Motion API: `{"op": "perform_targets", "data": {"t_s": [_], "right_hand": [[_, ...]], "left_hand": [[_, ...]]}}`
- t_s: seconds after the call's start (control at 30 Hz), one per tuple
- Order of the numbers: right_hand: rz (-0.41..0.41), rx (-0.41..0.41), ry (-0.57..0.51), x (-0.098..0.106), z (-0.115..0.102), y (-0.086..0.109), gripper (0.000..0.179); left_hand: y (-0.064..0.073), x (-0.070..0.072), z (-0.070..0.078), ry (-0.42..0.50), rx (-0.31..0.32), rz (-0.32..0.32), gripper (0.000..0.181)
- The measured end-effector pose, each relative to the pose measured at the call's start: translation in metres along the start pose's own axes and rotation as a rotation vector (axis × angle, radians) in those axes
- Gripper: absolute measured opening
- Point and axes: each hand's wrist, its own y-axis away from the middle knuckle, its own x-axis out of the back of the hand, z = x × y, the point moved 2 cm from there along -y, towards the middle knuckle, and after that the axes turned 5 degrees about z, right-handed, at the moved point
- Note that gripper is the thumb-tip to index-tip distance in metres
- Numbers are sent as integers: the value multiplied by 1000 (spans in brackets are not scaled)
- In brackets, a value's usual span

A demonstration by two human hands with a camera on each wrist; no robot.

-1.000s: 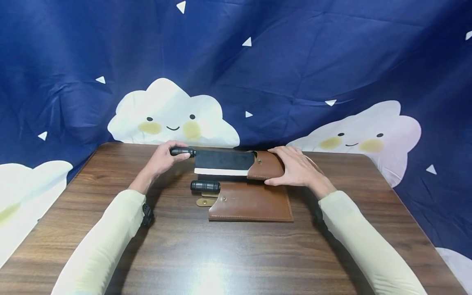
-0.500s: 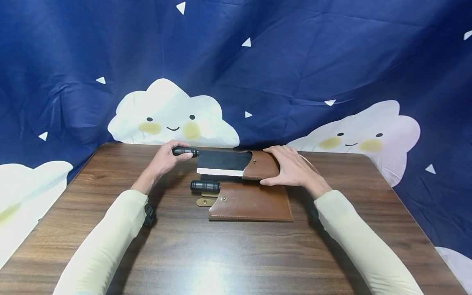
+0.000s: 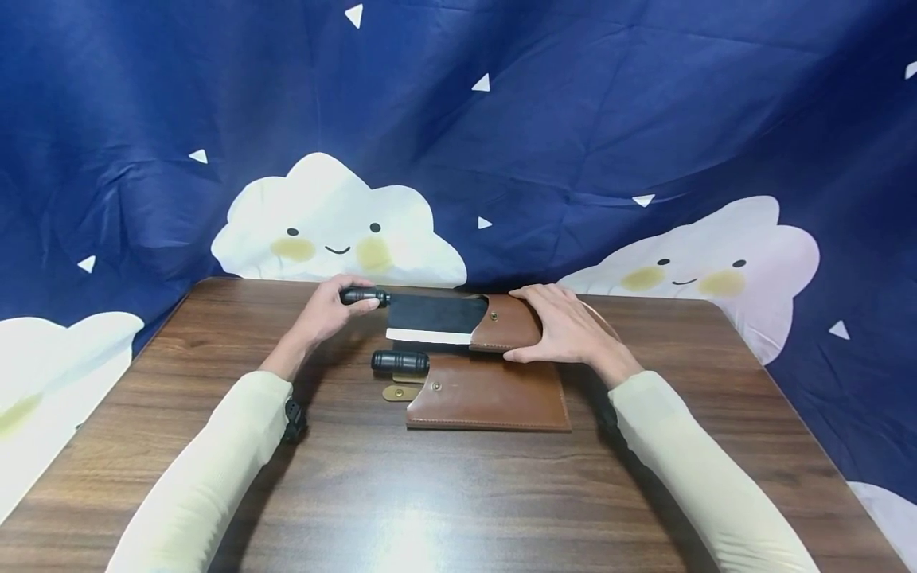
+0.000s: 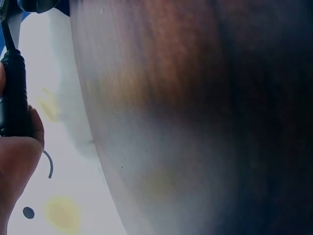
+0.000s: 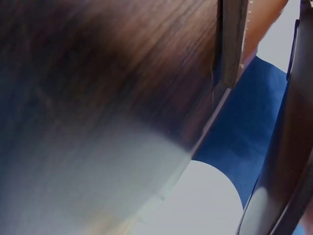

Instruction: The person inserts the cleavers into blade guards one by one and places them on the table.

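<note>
In the head view my left hand (image 3: pixel 322 312) grips the black handle (image 3: pixel 364 296) of a cleaver. Its dark blade (image 3: pixel 433 314), with a bright edge facing me, sits partly inside a brown leather sheath (image 3: pixel 507 322). That sheath is held by my right hand (image 3: pixel 567 326), thumb along the near side and fingers across the far side. The left wrist view catches the handle (image 4: pixel 14 93) with fingers around it. Just in front lies a second cleaver, its black handle (image 3: pixel 399 362) sticking out of another brown sheath (image 3: pixel 494 394), blade hidden.
A tan snap strap (image 3: pixel 399 393) pokes out beside the second handle. Everything is on or over a brown wooden table (image 3: pixel 344 493), close to its far edge. Behind hangs a blue curtain (image 3: pixel 544 119) with cloud prints.
The cleaver has slid slightly right with my left hand, while my right hand and the sheath shifted slightly left. Less of the blade shows now. The front cleaver stayed put.
</note>
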Motion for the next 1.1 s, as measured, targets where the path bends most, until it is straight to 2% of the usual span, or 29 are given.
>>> {"op": "perform_targets", "data": {"t_s": [0.33, 0.7, 0.93, 1.1], "right_hand": [[9, 9, -1, -3, -8, -5, 107], [-2, -19, -1, -2, -12, -7, 106], [12, 17, -2, -4, -22, -15, 106], [3, 9, 6, -3, -23, -16, 106]], "left_hand": [[-2, -3, 2, -8, 1, 9, 36], [-1, -7, 2, 0, 17, 15, 35], [0, -9, 6, 5, 23, 12, 36], [-2, -11, 5, 16, 25, 1, 38]]}}
